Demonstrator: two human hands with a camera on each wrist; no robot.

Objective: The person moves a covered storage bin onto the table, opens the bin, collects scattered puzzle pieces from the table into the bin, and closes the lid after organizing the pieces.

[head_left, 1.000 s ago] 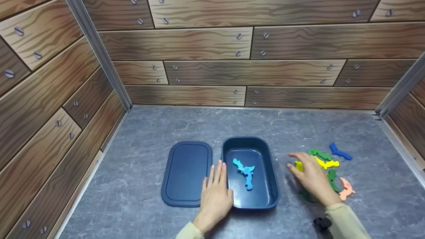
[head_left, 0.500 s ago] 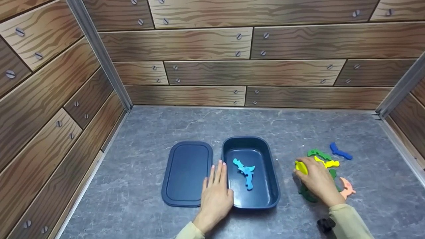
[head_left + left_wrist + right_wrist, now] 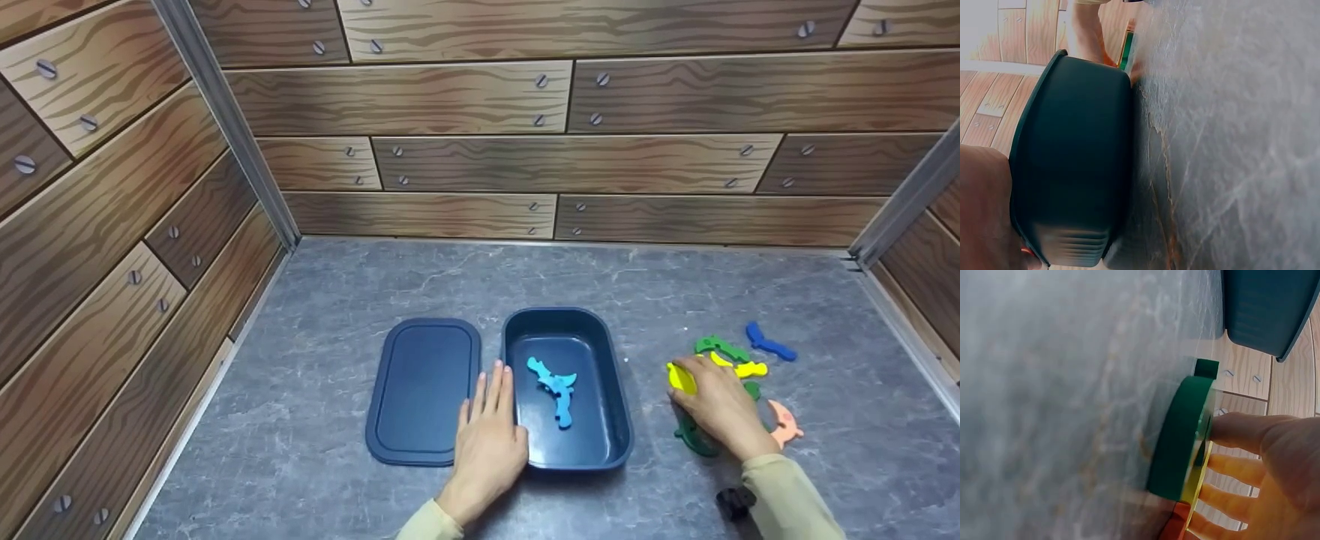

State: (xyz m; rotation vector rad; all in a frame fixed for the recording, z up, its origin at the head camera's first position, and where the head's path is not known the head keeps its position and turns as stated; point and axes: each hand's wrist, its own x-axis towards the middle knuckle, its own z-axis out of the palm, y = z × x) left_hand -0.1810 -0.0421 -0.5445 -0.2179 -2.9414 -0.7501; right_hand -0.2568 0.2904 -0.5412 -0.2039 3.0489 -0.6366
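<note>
My left hand [image 3: 491, 450] lies with straight fingers along the left wall of a dark blue open box [image 3: 592, 450]. Inside the box are light blue notched toy pieces [image 3: 556, 385]. On the right, my right hand [image 3: 720, 405] pinches a yellow curved toy piece [image 3: 681, 379], partly hidden by the fingers. In the right wrist view the thumb is beside a dark green curved piece [image 3: 1182, 439], with yellow behind it. That dark green piece [image 3: 694, 439] lies just below the hand in the head view. Another yellow piece [image 3: 742, 369] is beyond the knuckles.
A dark blue lid [image 3: 424, 390] lies flat left of the box. Around my right hand are a green piece [image 3: 721, 347], a blue piece [image 3: 771, 343] and an orange piece [image 3: 784, 425]. Wood-patterned walls [image 3: 465, 161] enclose the grey marbled table [image 3: 315, 375].
My right hand has come down slightly to the right, its thumb and fingers closing on the yellow curved piece. The left hand and the box stay in place.
</note>
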